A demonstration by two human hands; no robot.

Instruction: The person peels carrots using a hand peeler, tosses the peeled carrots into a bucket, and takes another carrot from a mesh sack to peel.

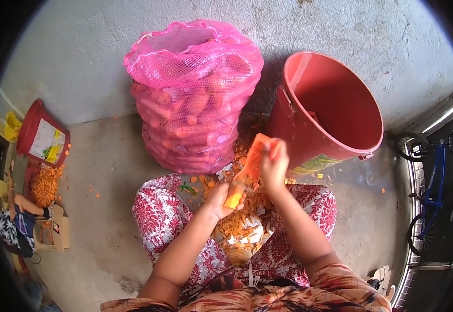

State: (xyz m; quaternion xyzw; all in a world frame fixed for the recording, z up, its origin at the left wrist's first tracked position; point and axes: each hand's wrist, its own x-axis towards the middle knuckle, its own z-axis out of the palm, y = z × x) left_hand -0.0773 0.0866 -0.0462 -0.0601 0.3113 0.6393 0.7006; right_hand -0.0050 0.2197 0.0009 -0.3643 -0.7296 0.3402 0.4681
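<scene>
My left hand (220, 202) is closed around the yellow lower end of a long, flat orange grater (252, 156), which tilts up to the right. My right hand (274, 165) is closed at the grater's upper part, fingers wrapped round an orange piece that looks like a carrot (275, 151); most of it is hidden. Below both hands, a heap of carrot shreds (237, 226) lies between my legs, over something white. Behind them stands a pink mesh sack (195, 99) full of carrots, its top open.
A large red bin (330, 104) leans by the wall, right of the sack. At far left, a tipped red bucket (43, 135), more carrot shreds (48, 184), a cardboard box (57, 229) and another person (16, 223). A blue bicycle (434, 182) stands at right.
</scene>
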